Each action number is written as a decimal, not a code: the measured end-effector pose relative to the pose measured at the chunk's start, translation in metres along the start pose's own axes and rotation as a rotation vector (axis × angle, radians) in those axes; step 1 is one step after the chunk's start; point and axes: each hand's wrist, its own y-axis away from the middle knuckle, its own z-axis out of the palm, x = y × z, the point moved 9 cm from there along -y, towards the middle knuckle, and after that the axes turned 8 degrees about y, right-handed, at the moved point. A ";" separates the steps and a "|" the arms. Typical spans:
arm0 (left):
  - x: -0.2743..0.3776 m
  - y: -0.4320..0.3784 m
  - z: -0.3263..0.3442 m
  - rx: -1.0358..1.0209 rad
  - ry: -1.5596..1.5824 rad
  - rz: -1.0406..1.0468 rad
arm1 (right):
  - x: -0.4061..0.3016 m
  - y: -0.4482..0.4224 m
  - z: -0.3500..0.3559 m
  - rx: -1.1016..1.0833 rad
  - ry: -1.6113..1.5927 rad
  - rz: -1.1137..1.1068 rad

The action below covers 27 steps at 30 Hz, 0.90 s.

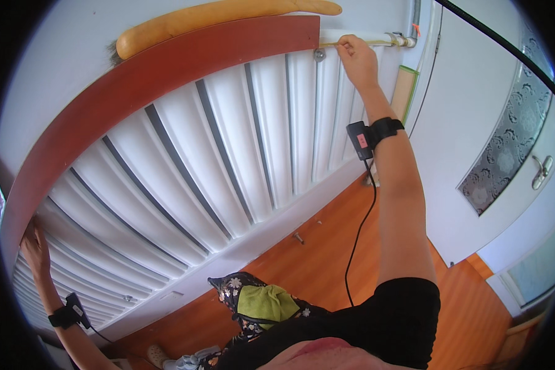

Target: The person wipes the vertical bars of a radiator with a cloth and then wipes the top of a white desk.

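Observation:
My right hand (pixel 358 58) pinches a thin yellowish cord (pixel 373 42) just past the right end of a dark red board (pixel 175 60). The cord runs along a white pipe to a valve fitting (pixel 401 40), where it appears wound around. Below the board stands a white ribbed radiator (pixel 185 157). Far to the left, my left hand (pixel 36 249) reaches up to the underside of the board, beside the radiator's ribs. Its fingertips are in shadow and partly hidden, so its grip is unclear.
A wooden-handled brush (pixel 212 23) lies along the board. At right stand a white door (pixel 462 115) with a patterned glass panel and a green-edged board (pixel 403 92). A green cloth (pixel 266 303) rests against my flowered clothing. A black cable (pixel 360 231) hangs from my right wrist device.

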 end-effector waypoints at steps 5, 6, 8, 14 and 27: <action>-0.010 0.004 -0.003 -0.035 0.035 -0.065 | -0.003 -0.037 -0.007 0.009 -0.139 0.070; -0.009 0.004 -0.003 -0.033 0.043 -0.064 | -0.002 -0.045 -0.004 0.010 -0.137 0.068; -0.010 0.005 0.000 -0.028 0.051 -0.064 | 0.001 -0.057 0.006 -0.014 -0.085 0.108; -0.029 0.011 0.009 -0.019 0.040 -0.058 | 0.003 -0.070 0.040 -0.162 -0.031 0.134; -0.024 0.012 0.011 -0.079 -0.077 -0.031 | 0.013 -0.054 0.019 -0.041 -0.068 0.098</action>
